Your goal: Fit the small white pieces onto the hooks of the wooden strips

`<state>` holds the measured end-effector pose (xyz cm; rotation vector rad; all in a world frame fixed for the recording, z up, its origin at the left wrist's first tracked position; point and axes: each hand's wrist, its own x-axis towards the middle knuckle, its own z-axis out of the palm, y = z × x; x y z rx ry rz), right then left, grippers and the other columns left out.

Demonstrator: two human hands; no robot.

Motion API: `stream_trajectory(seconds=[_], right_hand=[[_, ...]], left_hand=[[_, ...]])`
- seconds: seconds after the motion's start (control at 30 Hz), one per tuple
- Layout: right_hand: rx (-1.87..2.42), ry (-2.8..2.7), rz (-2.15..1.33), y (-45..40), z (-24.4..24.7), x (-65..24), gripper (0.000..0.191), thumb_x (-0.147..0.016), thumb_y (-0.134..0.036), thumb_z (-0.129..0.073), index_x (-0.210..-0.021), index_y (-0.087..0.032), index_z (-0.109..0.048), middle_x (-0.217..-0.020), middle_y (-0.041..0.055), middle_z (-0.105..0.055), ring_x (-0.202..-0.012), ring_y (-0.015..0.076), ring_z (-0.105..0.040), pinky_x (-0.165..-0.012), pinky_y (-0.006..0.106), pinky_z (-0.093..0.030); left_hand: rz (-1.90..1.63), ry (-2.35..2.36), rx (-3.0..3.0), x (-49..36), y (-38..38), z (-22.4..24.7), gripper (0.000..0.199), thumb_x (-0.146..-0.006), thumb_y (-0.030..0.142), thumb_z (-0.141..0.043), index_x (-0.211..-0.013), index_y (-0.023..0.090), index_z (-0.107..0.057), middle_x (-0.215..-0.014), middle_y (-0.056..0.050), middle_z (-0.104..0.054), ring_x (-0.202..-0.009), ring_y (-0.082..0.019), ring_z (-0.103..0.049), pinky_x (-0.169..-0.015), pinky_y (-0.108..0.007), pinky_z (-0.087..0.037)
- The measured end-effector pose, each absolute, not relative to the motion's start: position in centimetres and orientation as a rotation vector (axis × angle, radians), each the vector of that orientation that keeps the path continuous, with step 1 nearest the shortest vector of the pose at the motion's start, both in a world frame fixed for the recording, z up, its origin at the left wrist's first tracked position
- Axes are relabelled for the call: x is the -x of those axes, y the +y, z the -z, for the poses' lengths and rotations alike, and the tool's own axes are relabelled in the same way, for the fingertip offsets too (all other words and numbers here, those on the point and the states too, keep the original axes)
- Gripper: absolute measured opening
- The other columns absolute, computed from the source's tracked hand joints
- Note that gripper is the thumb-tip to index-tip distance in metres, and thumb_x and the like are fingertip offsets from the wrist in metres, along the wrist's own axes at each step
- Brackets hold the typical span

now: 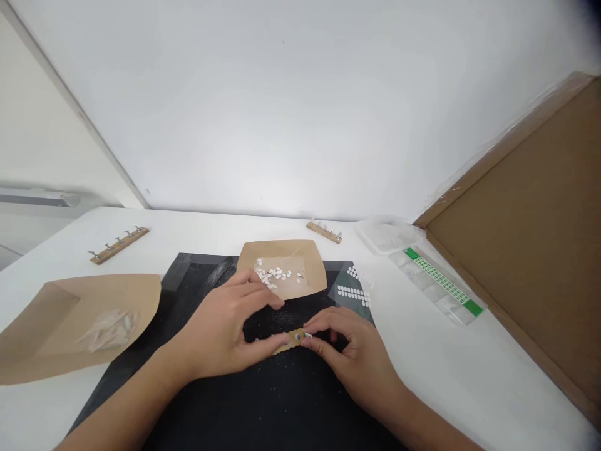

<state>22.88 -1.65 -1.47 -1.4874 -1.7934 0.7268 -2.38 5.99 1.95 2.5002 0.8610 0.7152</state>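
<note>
A small tan strip [295,339] with a round bluish-grey spot lies low over the black mat [277,401], between my hands. My left hand [235,322] reaches in from the left, its thumb resting on the strip's left part and its fingers spread apart above. My right hand [350,347] has thumb and forefinger pinched on a tiny white piece [308,335] at the strip's right end. Just beyond my hands sits a brown paper tray [319,269] with several small white pieces in it; my left fingers overlap its near left edge.
A larger paper tray [150,294] with clear bits stands left. Wooden strips with pegs [119,245] [323,232] lie at the back. A sheet of white dots [354,294], a clear lid [387,235], a green-labelled compartment box [441,282] and cardboard [526,238] are right.
</note>
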Motion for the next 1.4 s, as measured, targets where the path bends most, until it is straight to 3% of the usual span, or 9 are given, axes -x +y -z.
stream_trajectory(seconds=[0.2, 0.33, 0.6, 0.87, 1.4], right_hand=[[1.522, -1.826, -0.668, -1.5, 1.7, -21.9, 0.007, -0.086, -0.023, -0.087, -0.086, -0.026, -0.081, -0.087, -0.0005, -0.072, -0.084, 0.0186, -0.068, -0.076, 0.029, -0.051], [1.597, -1.860, -0.690, -1.1, 1.9, -22.1, 0.010, -0.084, -0.025, -0.090, -0.086, -0.029, -0.081, -0.083, -0.0028, -0.070, -0.079, 0.0166, -0.067, -0.070, 0.027, -0.048], [1.630, -1.934, -0.793, -0.8, 1.6, -22.5, 0.010, -0.084, -0.027, -0.090, -0.086, -0.028, -0.081, -0.078, -0.0043, -0.067, -0.065, 0.0132, -0.058, -0.061, 0.026, -0.041], [1.536, -2.020, -0.803, -0.8, 1.5, -23.3, 0.009, -0.096, -0.025, -0.076, -0.097, -0.033, -0.082, -0.090, -0.0033, -0.072, -0.076, 0.0144, -0.064, -0.068, 0.026, -0.044], [1.615, -2.065, -0.731, -1.0, 1.7, -23.1, 0.007, -0.096, -0.026, -0.075, -0.089, -0.029, -0.078, -0.085, -0.0027, -0.067, -0.074, 0.0145, -0.061, -0.065, 0.027, -0.041]], left_hand=[[-0.420, 0.838, -2.527, 1.4, 4.9, -1.4, 0.045, -0.079, 0.050, -0.085, -0.111, 0.021, -0.073, -0.097, -0.007, -0.075, -0.102, -0.031, -0.063, -0.086, -0.043, -0.055], [-0.316, 0.890, -2.562, 0.9, 4.4, -0.7, 0.040, -0.082, 0.042, -0.083, -0.115, 0.023, -0.071, -0.100, -0.005, -0.075, -0.105, -0.031, -0.062, -0.084, -0.044, -0.054], [-0.364, 0.972, -2.557, 0.6, 3.8, 0.4, 0.025, -0.090, 0.027, -0.072, -0.115, 0.024, -0.070, -0.097, -0.003, -0.076, -0.103, -0.029, -0.062, -0.078, -0.039, -0.051], [-0.397, 1.002, -2.501, 0.4, 3.9, 0.6, 0.029, -0.084, 0.023, -0.076, -0.112, 0.025, -0.070, -0.095, -0.001, -0.078, -0.103, -0.028, -0.063, -0.078, -0.037, -0.051], [-0.368, 1.027, -2.480, 0.1, 3.7, 0.3, 0.027, -0.084, 0.021, -0.073, -0.110, 0.025, -0.070, -0.094, 0.000, -0.076, -0.102, -0.027, -0.062, -0.076, -0.036, -0.050]])
